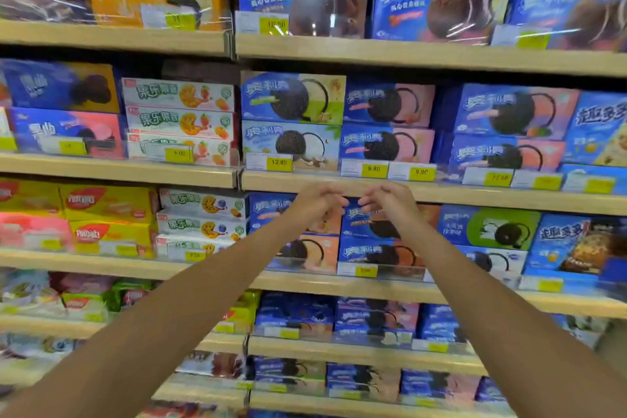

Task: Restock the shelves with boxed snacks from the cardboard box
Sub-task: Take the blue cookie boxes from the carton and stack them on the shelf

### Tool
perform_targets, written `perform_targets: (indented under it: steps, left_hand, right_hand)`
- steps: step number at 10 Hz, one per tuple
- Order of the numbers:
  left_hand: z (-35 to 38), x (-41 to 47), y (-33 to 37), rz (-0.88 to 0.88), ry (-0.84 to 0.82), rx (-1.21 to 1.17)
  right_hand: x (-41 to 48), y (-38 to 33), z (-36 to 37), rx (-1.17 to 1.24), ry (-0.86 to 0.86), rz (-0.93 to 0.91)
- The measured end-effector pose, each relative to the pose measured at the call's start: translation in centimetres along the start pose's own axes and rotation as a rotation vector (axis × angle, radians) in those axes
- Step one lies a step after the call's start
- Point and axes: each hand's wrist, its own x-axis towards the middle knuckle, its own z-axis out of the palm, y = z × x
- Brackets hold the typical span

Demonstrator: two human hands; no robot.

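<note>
The left hand (319,202) and right hand (388,204) are raised at the centre of the frame. Their loosely curled fingertips face each other, just apart, and nothing shows in either one. Both forearms stretch up from the lower corners. Just behind the hands, blue cookie boxes (373,231) lie stacked under a wooden shelf (475,197). More fill the rows above and below. White boxes (178,95) and yellow boxes (108,204) are stacked at the left.
</note>
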Motion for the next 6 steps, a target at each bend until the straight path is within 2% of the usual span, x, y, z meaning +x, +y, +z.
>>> perform_targets:
  steps: [2, 3, 4, 5, 6]
  left_hand:
    - [5.7, -4.3, -6.8, -0.173, -0.118, -0.014]
    - [8.6, -6.9, -12.6, -0.307, -0.173, 0.038]
    - [11.5, -9.4, -18.2, -0.522, -0.198, 0.043]
    - [14.5, -12.3, -24.4, -0.577, -0.317, 0.177]
    - [17.8, -15.3, -29.6, -0.711, -0.384, 0.217]
  right_hand:
    - [-4.9, 8.6, -0.9, -0.020, -0.040, 0.208]
    - [-7.9, 14.4, -0.5, -0.085, -0.193, 0.409]
    - [-10.9, 20.8, 0.5, -0.098, -0.293, 0.616]
    - [-14.9, 27.0, 1.0, -0.071, -0.317, 0.791]
    - [-18.6, 33.2, 1.5, -0.073, -0.340, 0.945]
